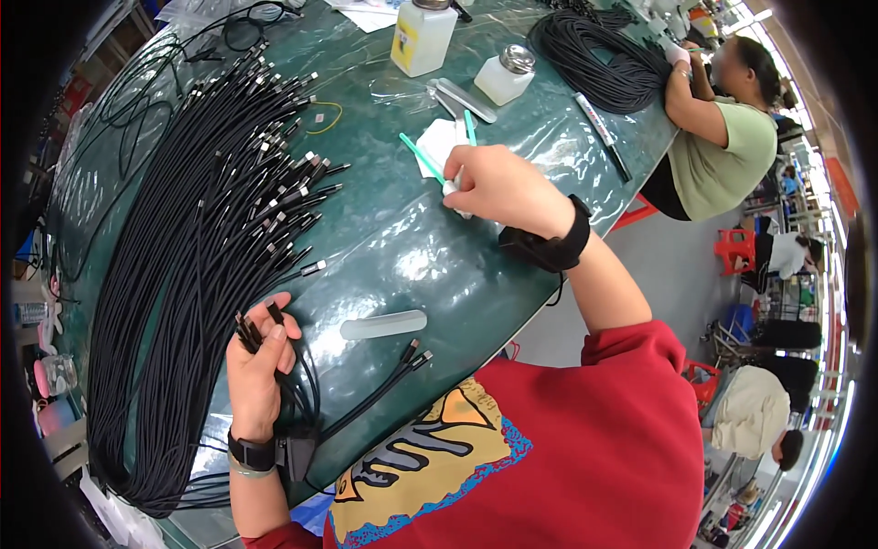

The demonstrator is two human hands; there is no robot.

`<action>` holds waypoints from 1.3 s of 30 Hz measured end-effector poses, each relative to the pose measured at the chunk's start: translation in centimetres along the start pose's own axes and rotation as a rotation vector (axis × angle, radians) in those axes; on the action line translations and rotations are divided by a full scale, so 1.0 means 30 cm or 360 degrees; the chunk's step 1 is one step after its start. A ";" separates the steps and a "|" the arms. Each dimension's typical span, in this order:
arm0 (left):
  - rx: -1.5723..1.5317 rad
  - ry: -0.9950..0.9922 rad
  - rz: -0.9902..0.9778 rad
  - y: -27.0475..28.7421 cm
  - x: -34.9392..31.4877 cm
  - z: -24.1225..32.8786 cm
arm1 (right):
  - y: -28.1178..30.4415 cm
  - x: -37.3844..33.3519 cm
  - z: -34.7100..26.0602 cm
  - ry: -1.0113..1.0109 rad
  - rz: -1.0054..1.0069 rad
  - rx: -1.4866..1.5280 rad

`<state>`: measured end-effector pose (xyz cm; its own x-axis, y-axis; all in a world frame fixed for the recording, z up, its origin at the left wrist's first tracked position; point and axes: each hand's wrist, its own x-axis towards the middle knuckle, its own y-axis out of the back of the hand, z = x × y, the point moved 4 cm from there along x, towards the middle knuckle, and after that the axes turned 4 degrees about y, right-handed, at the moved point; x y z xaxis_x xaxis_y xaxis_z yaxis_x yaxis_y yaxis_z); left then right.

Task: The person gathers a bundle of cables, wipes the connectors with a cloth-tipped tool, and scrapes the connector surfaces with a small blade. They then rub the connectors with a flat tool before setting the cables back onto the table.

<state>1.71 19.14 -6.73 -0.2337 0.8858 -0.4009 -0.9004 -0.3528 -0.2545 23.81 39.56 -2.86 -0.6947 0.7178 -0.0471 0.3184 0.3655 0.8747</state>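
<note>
While the left hand (pixel 254 371) grips a few black cable ends (pixel 244 331), the right hand (pixel 501 188) pinches a green stick (pixel 412 147) above the worktop (pixel 476 291). Fanned ends and a light pinch should help. A big cable bundle (pixel 169 220) lies left; jars (pixel 423 44) stand far.

Factory workshop: heaped black cables (pixel 203 220) on green worktable (pixel 384 274), co-workers (pixel 732 156) and red stools (pixel 733 252) beyond.

Left hand (pixel 256 361) raised, fingers curled, thumb closed in; right hand (pixel 501 188) farther forward, thumb and forefinger pinched.
</note>
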 end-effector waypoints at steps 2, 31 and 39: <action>-0.0023 0.0010 -0.0002 0.007 -0.004 0.000 | 0.033 0.003 0.005 -0.0057 0.0068 0.0069; -0.0650 0.0306 -0.0289 0.042 -0.003 -0.023 | -0.258 0.110 -0.446 0.0404 -0.0465 0.1499; -0.0574 0.0354 -0.0266 0.055 -0.001 -0.030 | -0.314 0.157 -0.474 0.0432 -0.0591 0.1340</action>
<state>0.58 18.25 -7.93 0.0239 0.8670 -0.4977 -0.7246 -0.3279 -0.6061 8.35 31.07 -4.47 -0.9366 0.3474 -0.0458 0.3335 0.9238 0.1881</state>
